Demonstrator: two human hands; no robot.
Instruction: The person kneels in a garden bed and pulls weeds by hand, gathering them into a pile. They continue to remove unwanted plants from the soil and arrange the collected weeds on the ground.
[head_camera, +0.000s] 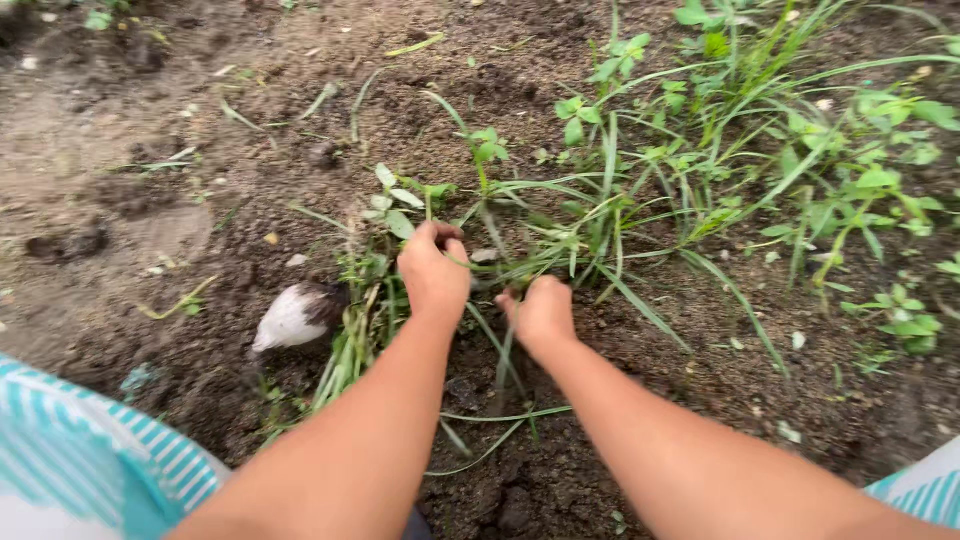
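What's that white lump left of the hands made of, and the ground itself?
White lump: likely stone or a root bulb, smooth and matt, its far end caked in dirt; hard to tell which. Ground: loose, dark, damp-looking soil, crumbly with clods.

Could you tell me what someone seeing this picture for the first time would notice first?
Two bare hands meet at the centre: the left hand grips green weeds that spread up and to the right, and the right hand is closed low at the dark soil beside it. Just left of the left hand, a white object lies half buried. Teal-striped cloth fills the bottom left corner.
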